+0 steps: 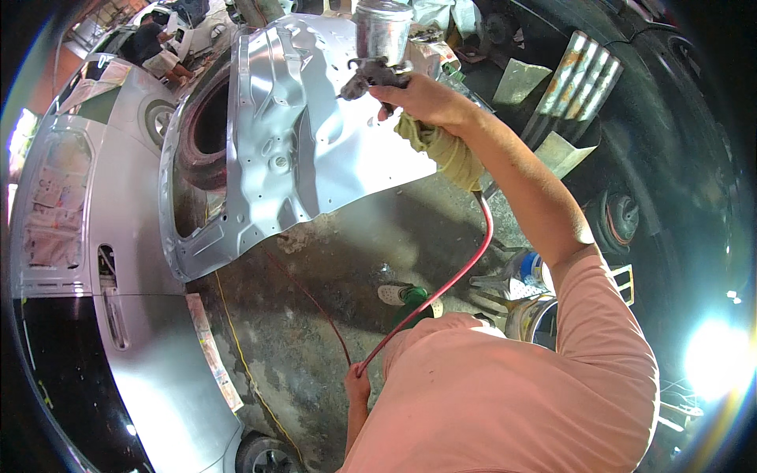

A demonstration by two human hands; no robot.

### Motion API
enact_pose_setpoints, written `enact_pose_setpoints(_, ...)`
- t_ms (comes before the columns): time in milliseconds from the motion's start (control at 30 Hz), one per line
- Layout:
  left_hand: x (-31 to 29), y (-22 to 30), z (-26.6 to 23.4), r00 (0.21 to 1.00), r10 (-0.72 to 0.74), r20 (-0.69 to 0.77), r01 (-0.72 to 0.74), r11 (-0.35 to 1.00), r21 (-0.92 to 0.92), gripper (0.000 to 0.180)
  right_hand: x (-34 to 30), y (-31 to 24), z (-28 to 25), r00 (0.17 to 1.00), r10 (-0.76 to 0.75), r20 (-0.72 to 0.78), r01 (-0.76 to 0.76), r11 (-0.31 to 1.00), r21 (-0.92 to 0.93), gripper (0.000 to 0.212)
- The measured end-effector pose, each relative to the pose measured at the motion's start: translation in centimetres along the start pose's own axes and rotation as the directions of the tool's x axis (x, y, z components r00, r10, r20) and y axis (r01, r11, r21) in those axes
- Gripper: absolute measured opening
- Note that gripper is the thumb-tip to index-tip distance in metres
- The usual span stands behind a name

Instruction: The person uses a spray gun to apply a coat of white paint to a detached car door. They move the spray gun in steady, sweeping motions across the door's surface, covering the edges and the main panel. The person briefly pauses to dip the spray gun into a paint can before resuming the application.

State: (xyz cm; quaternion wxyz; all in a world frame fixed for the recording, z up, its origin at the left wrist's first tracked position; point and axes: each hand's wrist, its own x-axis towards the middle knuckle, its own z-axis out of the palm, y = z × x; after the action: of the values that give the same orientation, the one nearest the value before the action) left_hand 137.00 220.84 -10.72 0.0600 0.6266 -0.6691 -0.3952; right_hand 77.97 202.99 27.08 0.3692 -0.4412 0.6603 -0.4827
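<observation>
Pink cloth covers the person's chest and shoulder [505, 386], closest to the camera. Just past it, low down, the left hand [357, 384] is closed around a thin red hose [449, 284]. The hose runs up from that fist, past the shirt, to the other hand high above. The right hand [422, 101] is wrapped tight around the handle of a spray gun [377, 75], with a yellow rag [441, 146] bunched under the wrist and against the palm. The gun sticks out to the left of the fingers, and its shiny metal cup [383, 31] stands straight up above the fist. The nozzle end points left, toward a big silver car panel [315, 134] that sits just beyond the gun. The panel is bare grey metal with holes and dents pressed into it, and it leans up over an old tyre [206, 130]. Below both hands is the dirty concrete floor [315, 331], where a foot in a white sandal [394, 294] shows near the hose. Left of the lower hand, well apart from it, stands a silver car [118, 260] with paper taped over its windows. Right of the raised arm, farther off, lie a rusty ribbed metal sheet [576, 83] and a dark car [678, 158]. A bright light [714, 355] glares at the far right.
</observation>
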Motion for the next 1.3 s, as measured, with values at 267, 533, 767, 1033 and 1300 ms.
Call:
enact_pose_setpoints(267, 3.9, 1.5, 0.1, 0.993, 0.121, 0.001, -0.121, 0.991, -0.057, 0.013, 1.1, 9.5, -9.7, 0.941, 0.123, -0.315, -0.178, 0.972, -0.153, 0.04)
enact_pose_setpoints(533, 7.5, 5.1, -1.3, 0.96, 0.256, 0.112, -0.257, 0.966, -0.004, 0.016, 3.5, 15.7, -16.7, 0.827, 0.247, -0.504, -0.36, 0.923, -0.139, 0.049)
enact_pose_setpoints(767, 10.5, 4.0, -2.1, 0.959, 0.257, 0.116, -0.252, 0.966, -0.053, 0.016, 8.2, 7.2, -7.7, 0.963, 0.093, -0.254, -0.133, 0.98, -0.148, 0.042)
enact_pose_setpoints(1033, 12.8, 3.9, -5.2, 0.972, 0.215, 0.097, -0.197, 0.966, -0.169, 0.017, 9.6, 1.4, -4.8, 0.997, -0.034, -0.067, 0.035, 0.999, 0.013, 0.035)
enact_pose_setpoints(1300, 14.0, 4.6, -5.0, 0.973, 0.217, 0.083, -0.2, 0.965, -0.171, 0.015, 9.3, 7.5, -12.0, 0.921, 0.184, -0.343, -0.228, 0.969, -0.092, 0.036)
